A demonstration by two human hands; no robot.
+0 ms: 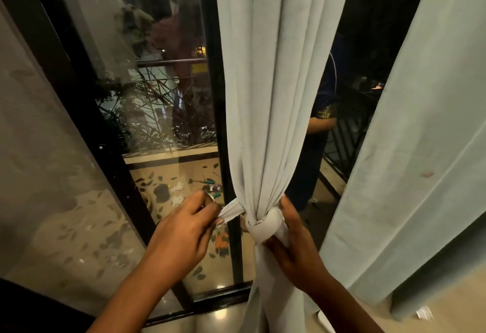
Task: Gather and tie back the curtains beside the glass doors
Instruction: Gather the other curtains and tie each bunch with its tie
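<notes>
A pale grey-green curtain (pixel 273 74) hangs bunched in the middle of the view, cinched low down by a knot (pixel 264 223) of the same cloth. My left hand (pixel 184 232) pinches the short loose end of the tie (pixel 232 210), which sticks out to the left of the knot. My right hand (pixel 292 246) grips the curtain at and just under the knot, thumb in front, fingers behind. Below the knot the cloth falls to the floor. A second curtain (pixel 410 169) hangs loose at the right.
Black-framed glass doors (pixel 157 111) stand behind the curtains, with a balcony railing, plants and litter on the tiles outside. A person in dark blue (pixel 315 132) stands in the gap between the curtains. A sheer patterned panel (pixel 52 174) covers the left side.
</notes>
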